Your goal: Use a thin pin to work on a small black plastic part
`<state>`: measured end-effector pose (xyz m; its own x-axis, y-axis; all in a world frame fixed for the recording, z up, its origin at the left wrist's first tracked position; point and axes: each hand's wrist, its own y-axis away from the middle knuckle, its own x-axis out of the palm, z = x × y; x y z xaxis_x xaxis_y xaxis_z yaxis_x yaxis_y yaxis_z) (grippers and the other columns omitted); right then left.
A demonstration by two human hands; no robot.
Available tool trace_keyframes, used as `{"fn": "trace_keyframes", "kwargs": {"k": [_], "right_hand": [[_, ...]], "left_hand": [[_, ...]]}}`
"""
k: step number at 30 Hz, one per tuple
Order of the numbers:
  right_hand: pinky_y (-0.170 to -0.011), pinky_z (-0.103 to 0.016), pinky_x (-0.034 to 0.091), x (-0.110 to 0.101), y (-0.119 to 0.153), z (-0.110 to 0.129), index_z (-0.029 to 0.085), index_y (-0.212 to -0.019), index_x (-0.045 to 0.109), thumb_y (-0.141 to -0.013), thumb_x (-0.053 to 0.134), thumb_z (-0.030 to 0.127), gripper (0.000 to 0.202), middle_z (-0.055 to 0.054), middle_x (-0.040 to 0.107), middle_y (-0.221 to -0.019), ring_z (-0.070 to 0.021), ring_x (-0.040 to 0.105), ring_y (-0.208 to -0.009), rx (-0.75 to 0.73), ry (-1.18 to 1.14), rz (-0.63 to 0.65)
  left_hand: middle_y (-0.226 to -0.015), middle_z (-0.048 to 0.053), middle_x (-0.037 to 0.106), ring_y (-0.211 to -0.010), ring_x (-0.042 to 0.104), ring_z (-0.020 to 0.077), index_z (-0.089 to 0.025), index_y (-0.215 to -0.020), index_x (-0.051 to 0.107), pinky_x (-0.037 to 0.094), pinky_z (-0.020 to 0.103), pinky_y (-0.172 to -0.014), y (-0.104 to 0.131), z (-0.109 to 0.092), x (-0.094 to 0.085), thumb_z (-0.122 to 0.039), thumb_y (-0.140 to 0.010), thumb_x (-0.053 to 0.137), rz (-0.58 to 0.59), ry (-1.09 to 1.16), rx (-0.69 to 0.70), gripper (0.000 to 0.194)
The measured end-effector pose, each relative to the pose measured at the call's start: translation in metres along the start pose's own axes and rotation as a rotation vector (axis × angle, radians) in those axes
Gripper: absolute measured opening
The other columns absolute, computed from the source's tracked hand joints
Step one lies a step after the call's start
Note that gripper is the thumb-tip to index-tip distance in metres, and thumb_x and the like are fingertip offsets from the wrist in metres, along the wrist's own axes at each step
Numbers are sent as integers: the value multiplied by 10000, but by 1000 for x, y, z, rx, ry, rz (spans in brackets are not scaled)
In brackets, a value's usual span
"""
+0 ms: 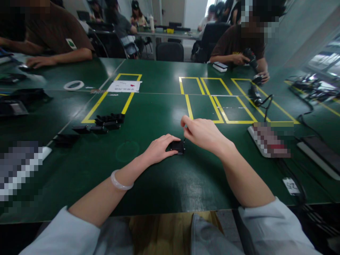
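Note:
On the green table (148, 191), a small black block-like part (177, 147) lies in front of me. My left hand (159, 148) is closed on its left side, with thumb and fingers gripping its edges. Small shiny points, like pins or screws, show along the part's right side. Just above and to the right, my right hand (202, 132) is closed in a pinch. A short thin dark shaft (185, 140) shows below its fingers, near the part's upper right corner; the rest is hidden, so its kind is unclear.
Several similar black parts (98, 129) lie left of my hands. Yellow tape outlines (189, 106), a paper sheet (123, 86) and a tape roll (73, 85) are farther back. Phone-like devices (268, 140) and cables (292, 173) lie right. Co-workers sit across; one holds a black device (250, 58).

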<state>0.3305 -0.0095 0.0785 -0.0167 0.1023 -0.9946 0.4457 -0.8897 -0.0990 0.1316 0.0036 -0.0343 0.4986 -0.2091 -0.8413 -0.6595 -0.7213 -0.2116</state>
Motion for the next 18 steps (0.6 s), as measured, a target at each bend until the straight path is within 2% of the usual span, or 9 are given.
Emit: {"fn": "trace_keyframes", "kwargs": {"k": [4, 8, 13, 18], "right_hand": [[-557, -269, 262, 0, -2, -1, 204, -1007, 571, -967, 310, 389, 323, -65, 704, -822, -195, 645, -718, 3, 41, 44], [-545, -267, 248, 0, -2, -2, 203, -1058, 555, -972, 286, 323, 307, -67, 701, -817, -195, 645, -700, 12, 69, 64], [-524, -264, 215, 0, 0, -4, 216, -1053, 526, -943, 342, 269, 221, -37, 696, -835, -176, 640, -708, -18, 27, 30], [-522, -272, 216, 1, -1, -4, 210, -1030, 539, -963, 331, 400, 289, -52, 701, -823, -200, 647, -706, -1, 29, 20]], "left_hand": [[-1126, 52, 591, -1045, 576, 236, -251, -1211, 526, 471, 366, -893, 0, 1, 0, -346, -863, 619, 0, -5, 0, 372], [-1121, 53, 592, -1044, 575, 234, -248, -1218, 525, 472, 360, -885, 0, 0, -1, -346, -864, 622, 0, -3, 3, 380], [-1128, 49, 593, -1046, 575, 232, -250, -1217, 527, 471, 360, -887, 0, 0, -1, -346, -862, 626, -4, 4, 3, 381], [-1128, 53, 594, -1043, 576, 231, -247, -1216, 527, 472, 367, -892, 0, -1, -2, -351, -870, 613, 6, 6, -1, 371]]}}
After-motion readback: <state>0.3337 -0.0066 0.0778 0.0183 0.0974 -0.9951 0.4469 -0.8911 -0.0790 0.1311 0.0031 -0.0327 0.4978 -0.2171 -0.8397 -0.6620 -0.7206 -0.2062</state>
